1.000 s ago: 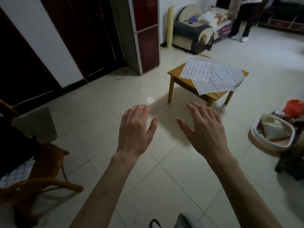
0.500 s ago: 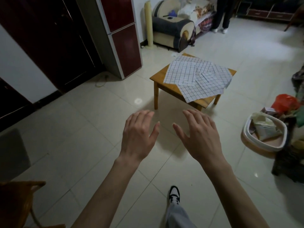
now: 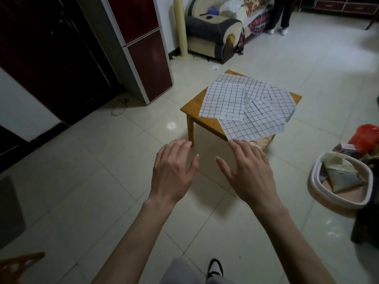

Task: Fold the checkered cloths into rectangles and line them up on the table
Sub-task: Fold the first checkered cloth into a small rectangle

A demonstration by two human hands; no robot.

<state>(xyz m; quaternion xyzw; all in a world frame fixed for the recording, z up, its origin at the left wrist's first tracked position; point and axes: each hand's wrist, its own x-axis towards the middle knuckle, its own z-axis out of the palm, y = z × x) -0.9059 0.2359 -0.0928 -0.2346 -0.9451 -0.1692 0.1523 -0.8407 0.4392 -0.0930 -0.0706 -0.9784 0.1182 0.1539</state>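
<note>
Both arms reach forward, palms down. The left hand (image 3: 172, 173) and right hand (image 3: 249, 173) hang side by side over the tiled floor (image 3: 82, 181), each grip spread and holding nothing. The checkered cloths (image 3: 246, 105) lie unfolded and overlapping on the low wooden counter (image 3: 194, 105); one corner overhangs its near edge, perhaps touching the right fingertips (image 3: 235, 142). Bare tile lies left of the counter.

dim indoor | brightest floor (image 3: 338, 58) toward 1 o'clock | dark vignetted corners | wide-angle bending | slight softness
</note>
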